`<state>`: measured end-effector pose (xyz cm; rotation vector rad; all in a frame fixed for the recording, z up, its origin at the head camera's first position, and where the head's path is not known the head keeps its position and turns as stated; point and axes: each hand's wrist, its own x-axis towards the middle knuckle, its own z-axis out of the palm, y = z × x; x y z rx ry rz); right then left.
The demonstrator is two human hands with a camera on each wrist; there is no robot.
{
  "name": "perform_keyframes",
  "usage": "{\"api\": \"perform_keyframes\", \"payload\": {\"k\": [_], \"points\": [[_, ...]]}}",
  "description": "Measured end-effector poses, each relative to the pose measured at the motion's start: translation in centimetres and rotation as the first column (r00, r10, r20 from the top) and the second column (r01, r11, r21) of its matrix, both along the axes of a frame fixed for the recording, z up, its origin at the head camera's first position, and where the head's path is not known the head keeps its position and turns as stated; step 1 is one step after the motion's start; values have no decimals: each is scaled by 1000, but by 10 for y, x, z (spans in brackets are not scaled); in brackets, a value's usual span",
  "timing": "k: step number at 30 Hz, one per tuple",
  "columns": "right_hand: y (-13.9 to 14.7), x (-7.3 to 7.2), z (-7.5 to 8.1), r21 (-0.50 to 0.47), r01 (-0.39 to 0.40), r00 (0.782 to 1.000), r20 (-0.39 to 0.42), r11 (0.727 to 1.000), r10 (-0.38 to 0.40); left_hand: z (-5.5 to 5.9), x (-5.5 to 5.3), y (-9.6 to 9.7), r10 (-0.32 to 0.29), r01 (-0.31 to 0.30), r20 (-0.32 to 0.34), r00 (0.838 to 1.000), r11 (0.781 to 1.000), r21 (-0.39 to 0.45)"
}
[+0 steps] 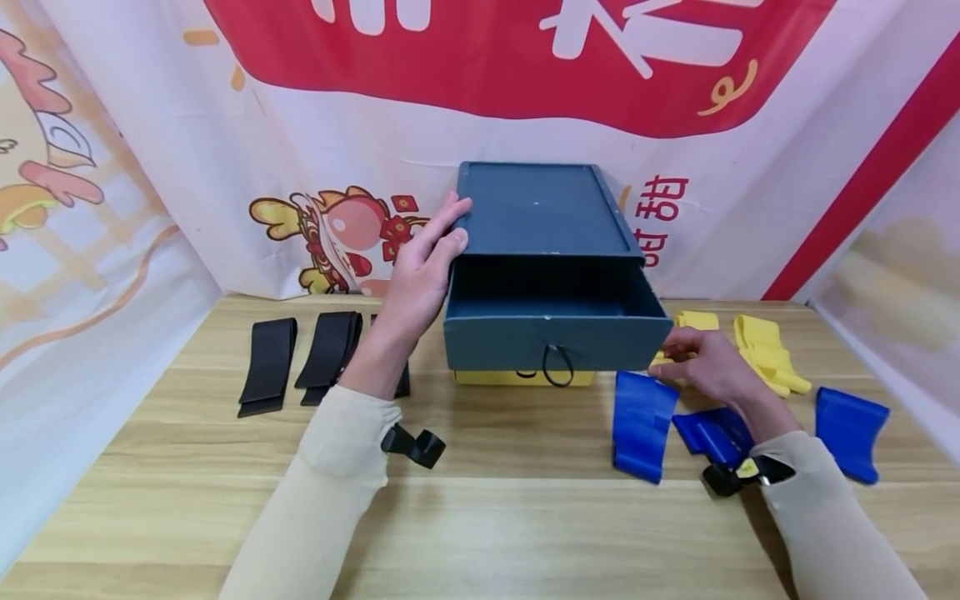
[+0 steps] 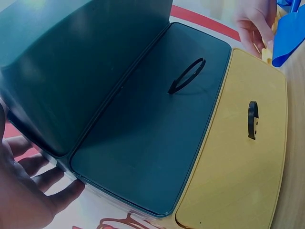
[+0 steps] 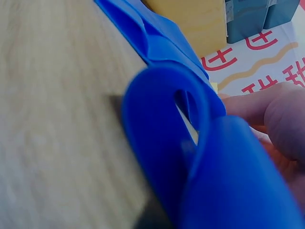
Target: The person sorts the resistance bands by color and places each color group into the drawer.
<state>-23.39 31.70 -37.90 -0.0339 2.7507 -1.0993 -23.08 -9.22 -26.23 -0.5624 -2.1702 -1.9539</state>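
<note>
A drawer box stands at the back of the table, with its top dark teal drawer pulled out and its inside showing bare. Below that are a closed teal drawer and a closed yellow drawer, each with a black loop handle. My left hand rests against the box's left side, fingers spread and fairly straight. To the right of the box, my right hand pinches a yellow band, partly hidden by the fingers. A blue band lies just in front of that hand.
Two more blue bands lie on the right, one partly under my right wrist. Folded yellow bands lie behind the right hand. Several folded black bands sit at left, one partly behind my left forearm. A printed cloth hangs behind the box.
</note>
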Motion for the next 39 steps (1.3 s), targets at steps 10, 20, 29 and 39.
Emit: {"api": "perform_keyframes", "payload": {"k": [10, 20, 29, 39], "points": [[-1, 3, 4, 48, 7, 1000, -4, 999, -7, 0, -2, 2, -18, 18, -3, 1000, 1000, 2], [-1, 7, 14, 51, 66, 998, 1, 997, -66, 0, -1, 3, -19, 19, -3, 1000, 1000, -7], [-6, 9, 26, 19, 128, 983, -135, 992, -124, 0, 0, 1, -2, 2, 5, 1000, 1000, -6], [-9, 15, 46, -109, 152, 964, -204, 982, -172, 1, 0, 0, 13, -13, -6, 1000, 1000, -12]]}}
